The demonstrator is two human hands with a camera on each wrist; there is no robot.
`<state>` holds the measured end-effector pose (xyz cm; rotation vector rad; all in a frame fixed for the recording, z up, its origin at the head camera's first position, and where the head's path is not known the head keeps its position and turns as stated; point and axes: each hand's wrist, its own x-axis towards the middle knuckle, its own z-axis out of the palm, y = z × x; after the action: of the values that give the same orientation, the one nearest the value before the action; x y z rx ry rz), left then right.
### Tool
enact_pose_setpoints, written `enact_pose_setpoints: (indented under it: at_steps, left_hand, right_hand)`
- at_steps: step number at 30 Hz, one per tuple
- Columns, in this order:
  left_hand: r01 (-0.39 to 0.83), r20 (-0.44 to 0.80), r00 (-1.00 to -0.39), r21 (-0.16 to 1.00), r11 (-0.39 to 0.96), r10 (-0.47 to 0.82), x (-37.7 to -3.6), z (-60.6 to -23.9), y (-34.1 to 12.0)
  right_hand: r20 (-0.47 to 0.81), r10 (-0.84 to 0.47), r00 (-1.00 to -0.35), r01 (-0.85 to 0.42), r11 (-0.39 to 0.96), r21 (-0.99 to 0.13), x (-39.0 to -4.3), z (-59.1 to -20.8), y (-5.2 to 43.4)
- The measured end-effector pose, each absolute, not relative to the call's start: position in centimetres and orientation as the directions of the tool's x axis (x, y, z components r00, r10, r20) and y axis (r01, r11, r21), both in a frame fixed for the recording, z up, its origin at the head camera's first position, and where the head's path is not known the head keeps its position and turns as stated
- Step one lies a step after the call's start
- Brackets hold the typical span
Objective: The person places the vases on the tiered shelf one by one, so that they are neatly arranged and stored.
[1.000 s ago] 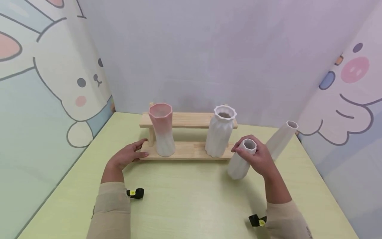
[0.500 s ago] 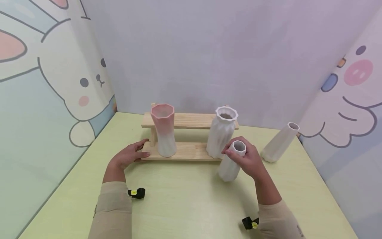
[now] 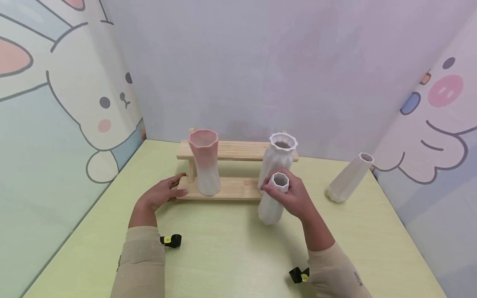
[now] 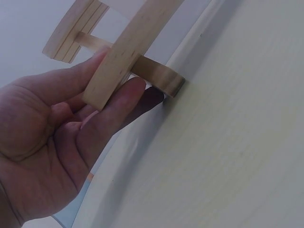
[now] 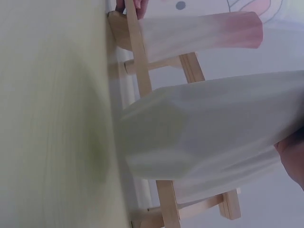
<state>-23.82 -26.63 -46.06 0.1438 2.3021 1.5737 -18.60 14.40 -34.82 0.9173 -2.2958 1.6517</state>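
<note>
On our green table [image 3: 231, 248], our right hand [image 3: 294, 198] pinches a small white vase [image 3: 272, 203]; our left hand [image 3: 160, 194] grips the wooden rack [image 3: 231, 188].

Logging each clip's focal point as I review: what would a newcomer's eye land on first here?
Probably the small white faceted vase, gripped near its rim by the right hand just in front of the two-tier wooden rack. On the rack's lower shelf stand a pink-to-white vase and a taller white ribbed vase, while the left hand holds the shelf's left end.
</note>
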Motion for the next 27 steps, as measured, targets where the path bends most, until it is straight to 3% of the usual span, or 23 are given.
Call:
enact_pose_setpoints:
  at_steps: [17, 27]
  left_hand:
    - [-0.138, -0.243, -0.926, 0.931, 0.338, 0.291, -22.8, -43.9, -25.9]
    - [-0.117, -0.228, -0.934, 0.922, 0.368, 0.274, -23.8, -46.0, -26.7]
  right_hand:
    - [0.485, -0.391, -0.782, -0.577, 0.160, -0.801, -19.2, -34.0, 11.5]
    - [0.514, -0.403, -0.757, -0.603, 0.131, -0.787, -20.9, -35.0, 10.5]
